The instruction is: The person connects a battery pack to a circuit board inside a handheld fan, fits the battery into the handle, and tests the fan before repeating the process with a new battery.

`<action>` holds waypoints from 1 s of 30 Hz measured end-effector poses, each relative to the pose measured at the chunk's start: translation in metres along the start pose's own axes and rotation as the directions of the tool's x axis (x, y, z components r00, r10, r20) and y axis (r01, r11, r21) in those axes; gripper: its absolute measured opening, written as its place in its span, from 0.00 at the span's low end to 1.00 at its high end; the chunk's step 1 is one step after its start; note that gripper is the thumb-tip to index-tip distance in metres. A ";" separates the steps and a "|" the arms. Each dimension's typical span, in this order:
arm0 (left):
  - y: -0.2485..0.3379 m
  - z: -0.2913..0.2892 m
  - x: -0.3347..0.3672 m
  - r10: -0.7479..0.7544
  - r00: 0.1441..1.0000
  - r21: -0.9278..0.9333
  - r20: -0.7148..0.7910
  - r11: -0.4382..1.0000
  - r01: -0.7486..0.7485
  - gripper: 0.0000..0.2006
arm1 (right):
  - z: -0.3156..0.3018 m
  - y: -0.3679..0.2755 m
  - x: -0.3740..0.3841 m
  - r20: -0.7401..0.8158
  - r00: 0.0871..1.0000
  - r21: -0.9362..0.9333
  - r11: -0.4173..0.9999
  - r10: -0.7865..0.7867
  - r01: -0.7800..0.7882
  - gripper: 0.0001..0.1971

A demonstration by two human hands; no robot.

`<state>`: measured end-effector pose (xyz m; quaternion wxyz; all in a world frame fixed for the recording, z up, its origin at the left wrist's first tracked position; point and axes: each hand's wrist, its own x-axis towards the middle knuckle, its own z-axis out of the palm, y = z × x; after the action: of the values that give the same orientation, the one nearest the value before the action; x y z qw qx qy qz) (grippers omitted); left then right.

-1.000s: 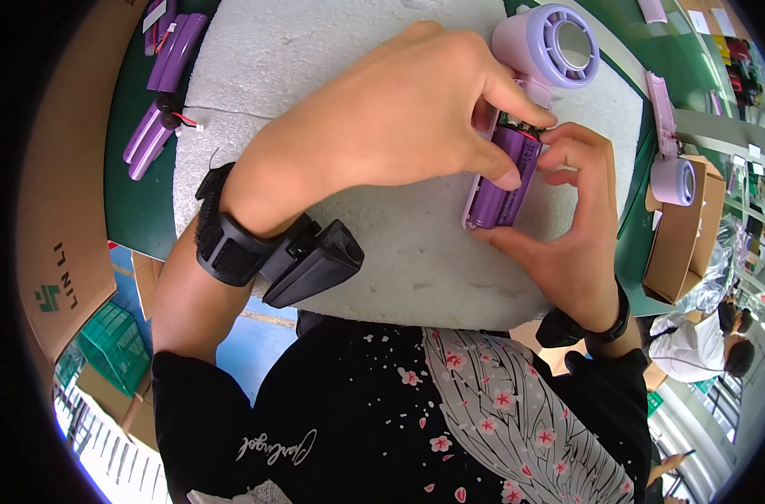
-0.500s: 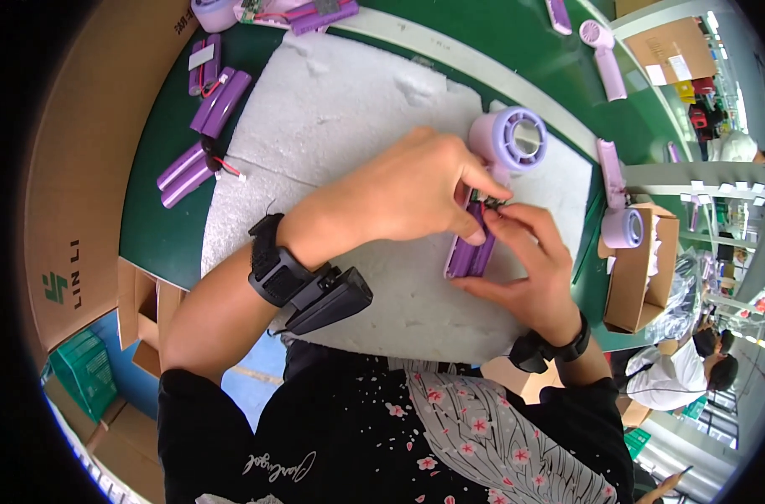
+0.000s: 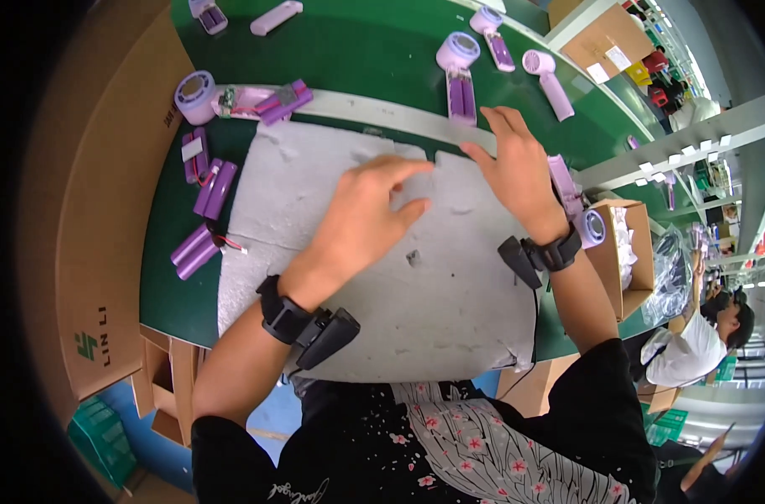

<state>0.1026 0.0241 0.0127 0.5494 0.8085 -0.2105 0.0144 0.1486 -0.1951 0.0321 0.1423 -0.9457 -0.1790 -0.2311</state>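
Observation:
My left hand (image 3: 361, 220) hovers over the white foam sheet (image 3: 382, 311), thumb and fingers apart, with nothing in it. Farther off, my right hand (image 3: 517, 172) is open too, its fingers spread just right of the lower end of a purple handheld fan (image 3: 461, 97). That fan lies on the green work surface beyond the pale rail, its handle uncovered and two purple battery cells showing. Left of the foam are several purple battery packs (image 3: 214, 189) with red leads. An opened fan (image 3: 195, 97) lies by the rail, a battery pack (image 3: 286, 102) across its handle.
A tall cardboard box (image 3: 97, 210) walls off the left. On the right stands an open carton (image 3: 639, 260) with white wrapping, beside pink-purple fan parts (image 3: 565, 185). More fans (image 3: 550, 84) lie on the far green surface. A person in white (image 3: 685, 349) sits farther right.
The fan that both hands were working on over the foam now lies beyond the rail, let go. Both hands have opened; the right has moved forward. The whole view has shifted.

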 end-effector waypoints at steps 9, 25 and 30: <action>-0.018 0.014 -0.007 0.026 0.999 -0.014 0.040 1.000 -0.026 0.11 | 0.003 0.092 0.049 0.258 0.945 -0.164 0.974 0.198 -0.159 0.29; -0.018 0.036 -0.002 0.196 0.978 -0.052 0.067 0.980 -0.193 0.07 | 0.009 0.367 0.064 0.259 0.729 -0.635 0.681 0.634 -0.366 0.25; -0.027 0.020 -0.009 0.113 0.988 -0.032 0.108 0.993 -0.110 0.06 | 0.001 0.230 0.109 0.511 0.610 -0.475 0.790 0.606 -0.387 0.32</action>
<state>0.0995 0.0174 -0.0211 0.5459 0.7877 -0.2855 -0.0023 0.3322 -0.3715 0.0412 -0.0224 -0.9866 0.0967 0.1293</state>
